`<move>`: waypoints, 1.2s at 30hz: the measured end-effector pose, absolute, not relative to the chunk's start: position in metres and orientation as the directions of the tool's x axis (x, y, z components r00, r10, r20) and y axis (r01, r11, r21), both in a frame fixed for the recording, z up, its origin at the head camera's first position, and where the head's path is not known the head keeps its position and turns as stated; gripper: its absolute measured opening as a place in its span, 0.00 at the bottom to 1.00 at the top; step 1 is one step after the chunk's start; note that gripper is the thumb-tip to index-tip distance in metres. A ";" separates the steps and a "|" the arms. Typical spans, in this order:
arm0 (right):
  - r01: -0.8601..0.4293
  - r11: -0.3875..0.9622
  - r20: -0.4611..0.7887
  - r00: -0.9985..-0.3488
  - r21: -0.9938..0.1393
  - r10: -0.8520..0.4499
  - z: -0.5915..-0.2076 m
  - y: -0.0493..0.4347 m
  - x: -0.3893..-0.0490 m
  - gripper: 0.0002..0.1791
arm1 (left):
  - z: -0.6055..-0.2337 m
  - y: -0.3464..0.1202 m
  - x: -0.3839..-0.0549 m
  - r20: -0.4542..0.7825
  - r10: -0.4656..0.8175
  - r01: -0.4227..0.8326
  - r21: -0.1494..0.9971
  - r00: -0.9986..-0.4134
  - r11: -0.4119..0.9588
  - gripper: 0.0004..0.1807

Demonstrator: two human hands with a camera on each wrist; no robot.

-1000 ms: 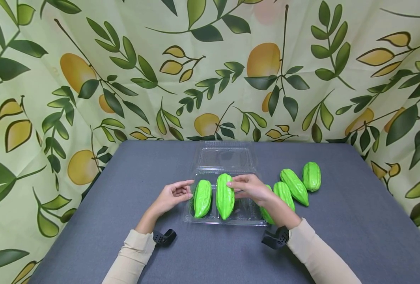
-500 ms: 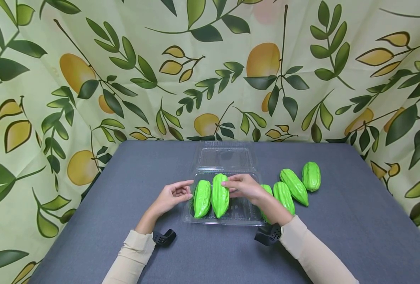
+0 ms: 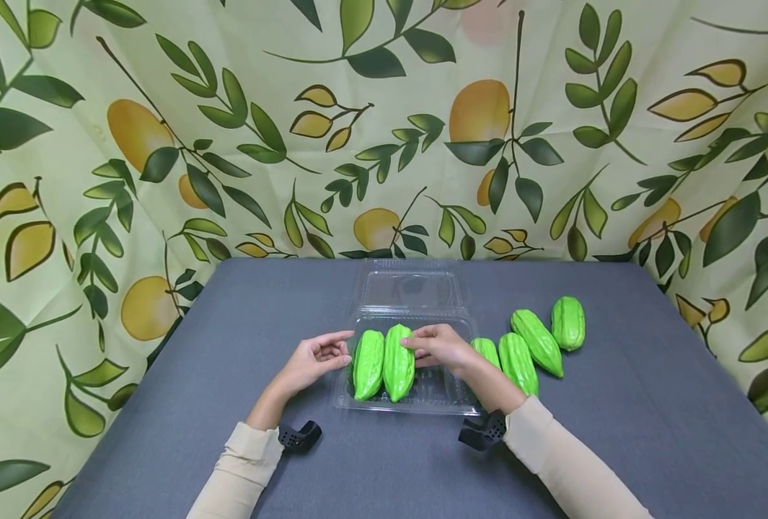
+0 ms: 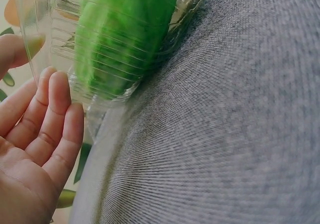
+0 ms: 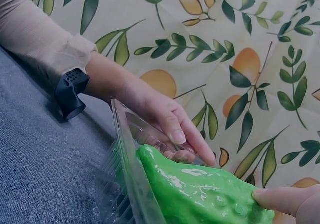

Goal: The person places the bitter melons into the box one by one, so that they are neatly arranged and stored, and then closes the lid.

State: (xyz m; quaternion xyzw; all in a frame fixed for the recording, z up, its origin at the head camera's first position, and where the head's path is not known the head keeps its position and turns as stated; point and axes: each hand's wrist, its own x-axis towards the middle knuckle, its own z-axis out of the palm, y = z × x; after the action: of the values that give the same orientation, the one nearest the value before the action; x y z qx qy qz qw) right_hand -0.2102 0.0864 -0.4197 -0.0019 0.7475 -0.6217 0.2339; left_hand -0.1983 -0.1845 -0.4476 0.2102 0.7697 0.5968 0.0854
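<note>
Two bright green, ribbed bitter melons with pointed ends lie side by side in a clear plastic clamshell box [image 3: 438,407]. My right hand [image 3: 442,349] holds the right bitter melon [image 3: 398,375] near its far end, thumb on top. In the right wrist view, that thumb [image 5: 280,199] presses on the glossy, bumpy skin of the held bitter melon [image 5: 200,194]. The other bitter melon [image 3: 368,367] rests at the left of the box. My left hand [image 3: 312,360] touches the box's left rim, thumb and index finger apart; in the left wrist view its fingers [image 4: 60,96] lie along the clear wall.
Several more bitter melons lie to the right of the box, among them a slanted one [image 3: 536,342] and one at the far right [image 3: 568,323]. The clear lid [image 3: 412,288] lies opened out behind the box on the grey cloth [image 3: 280,288]. A leaf-patterned curtain [image 3: 228,144] hangs behind the table.
My right hand has moved the bitter melon left, up beside the first one, and slightly toward me. The left hand has stayed at the box's rim.
</note>
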 end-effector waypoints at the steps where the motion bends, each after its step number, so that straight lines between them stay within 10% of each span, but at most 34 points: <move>1: 0.295 0.225 -0.353 -0.890 -0.929 -0.290 -0.420 0.086 -0.210 0.30 | -0.447 -0.185 -0.198 0.121 0.426 0.223 0.954 -0.897 0.199 0.26; 36: 0.278 0.305 -0.353 -0.908 -0.911 -0.224 -0.422 0.090 -0.212 0.22 | -0.446 -0.184 -0.198 0.107 0.421 0.209 0.956 -0.901 0.204 0.27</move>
State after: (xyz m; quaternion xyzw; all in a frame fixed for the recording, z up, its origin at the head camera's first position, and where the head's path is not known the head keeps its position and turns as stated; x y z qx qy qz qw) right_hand -0.2116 0.0895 -0.4216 0.0173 0.7791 -0.5892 0.2133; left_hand -0.1980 -0.1838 -0.4457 0.2041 0.7708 0.5969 0.0888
